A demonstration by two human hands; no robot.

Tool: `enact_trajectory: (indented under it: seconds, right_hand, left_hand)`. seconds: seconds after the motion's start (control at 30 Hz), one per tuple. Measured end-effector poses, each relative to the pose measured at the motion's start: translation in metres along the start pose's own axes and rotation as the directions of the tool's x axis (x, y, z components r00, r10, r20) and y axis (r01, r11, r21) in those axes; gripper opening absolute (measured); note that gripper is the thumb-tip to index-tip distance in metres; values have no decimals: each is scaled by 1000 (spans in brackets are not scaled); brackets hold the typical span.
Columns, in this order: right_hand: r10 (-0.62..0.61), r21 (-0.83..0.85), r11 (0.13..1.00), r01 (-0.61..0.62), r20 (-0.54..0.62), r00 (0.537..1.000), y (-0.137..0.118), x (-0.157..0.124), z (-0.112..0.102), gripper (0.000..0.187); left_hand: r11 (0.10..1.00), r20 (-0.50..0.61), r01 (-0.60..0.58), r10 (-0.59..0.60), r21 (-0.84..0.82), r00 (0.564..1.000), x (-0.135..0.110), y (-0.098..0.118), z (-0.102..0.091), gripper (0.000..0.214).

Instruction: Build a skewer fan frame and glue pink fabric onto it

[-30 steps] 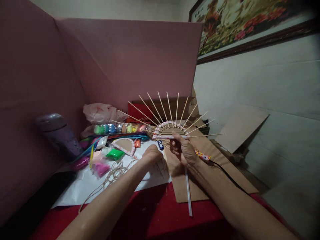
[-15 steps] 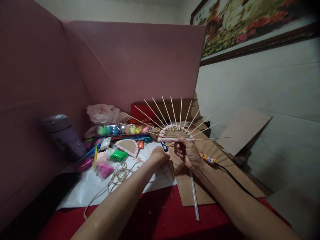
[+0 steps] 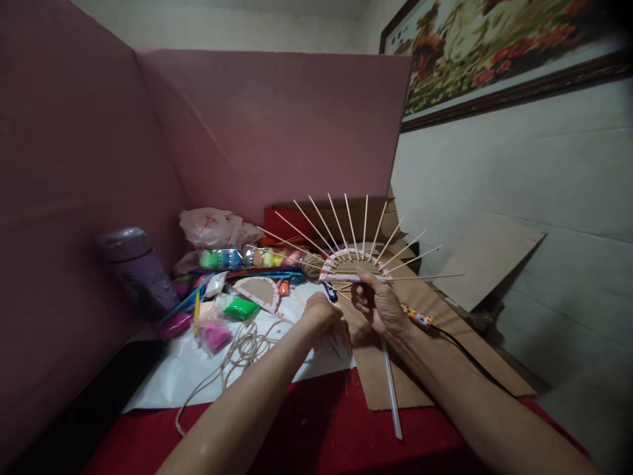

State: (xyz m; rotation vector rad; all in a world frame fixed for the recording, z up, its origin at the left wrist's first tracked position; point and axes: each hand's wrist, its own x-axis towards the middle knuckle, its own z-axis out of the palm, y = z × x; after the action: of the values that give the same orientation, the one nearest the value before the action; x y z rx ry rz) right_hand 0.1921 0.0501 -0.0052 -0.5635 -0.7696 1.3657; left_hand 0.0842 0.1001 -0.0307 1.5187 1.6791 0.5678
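Note:
My right hand (image 3: 378, 303) grips the straight lower edge of a half-round cardboard piece (image 3: 356, 266) trimmed with patterned fabric. Thin wooden sticks (image 3: 332, 214) fan out from its curved edge. My left hand (image 3: 321, 313) is lowered over the paper beside loose sticks (image 3: 341, 333); its fingers are hidden from view. Just beyond it lies a blue-handled tool (image 3: 330, 291), too small to name surely. A second half-round piece (image 3: 258, 288) rests on the white paper to the left. Below my right hand a clear glue stick (image 3: 393, 396) points towards me.
Twine (image 3: 247, 349) lies in loops at the left, near packets of coloured clay (image 3: 241, 309). A purple bottle (image 3: 136, 270) stands farther left. A flat cardboard sheet (image 3: 395, 389) and a patterned handle with a black cord (image 3: 418, 315) are on the right. Pink panels (image 3: 277, 125) rise behind.
The whole view has shifted slightly, so things appear a little farther right. My right hand keeps its hold on the half-round piece, and my left hand stays low beside the sticks.

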Motion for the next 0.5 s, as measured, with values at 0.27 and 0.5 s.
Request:
enact_trajectory:
  seconds: [0.27, 0.5]
  right_hand:
    - [-11, 9, 1000, 11, 14, 1000, -3, -1, 1, 21]
    - [-47, 45, 998, 45, 40, 998, -1, -1, 0, 20]
  left_hand:
    - [967, -35, -110, 105, -230, 994, -29, -17, -31, 14]
    - [884, 51, -202, 246, -422, 968, -52, -27, -55, 15]
